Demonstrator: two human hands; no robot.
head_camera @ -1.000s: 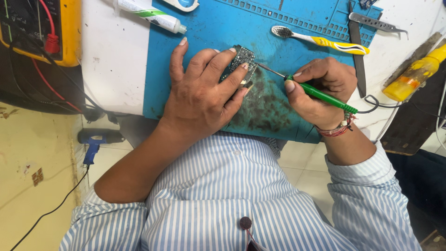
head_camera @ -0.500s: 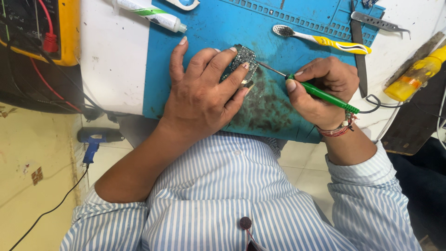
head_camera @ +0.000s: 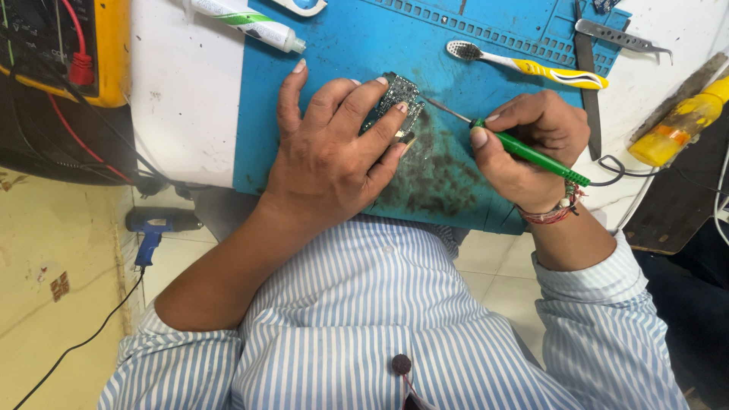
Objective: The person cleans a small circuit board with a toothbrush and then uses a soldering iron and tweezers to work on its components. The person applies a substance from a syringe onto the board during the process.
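Two hands are at work on the blue mat [head_camera: 349, 53], and almost nothing has changed in the last second: your left hand [head_camera: 334, 152] keeps the same place on the circuit board [head_camera: 396, 102], and your right hand [head_camera: 524, 148] keeps the green screwdriver [head_camera: 531, 156] at the same angle, with only a very small shift of the tip. To my judgement this means the work on the board is in a slow and fine phase, and the board is held steady for it.

Your left hand lies flat and spread, palm down. Its fingers [head_camera: 363, 106] are open and stretched, and the tips press on the near edge of the board and pin it to the mat; they do not wrap around it. The board lies near the middle of the mat, beside a dark stained patch [head_camera: 437, 171], partly hidden under your fingertips.

Your right hand is closed around the green handle in a pen-like grip, thumb and first fingers pinching it. The thin metal shaft points left toward the right edge of the board; I cannot tell if the tip touches it.

Beyond the board, a yellow and white toothbrush [head_camera: 531, 68] lies on the mat, well apart from your hands. A white tube [head_camera: 243, 21] lies at the upper left, and metal tweezers [head_camera: 619, 36] at the upper right of the surface.
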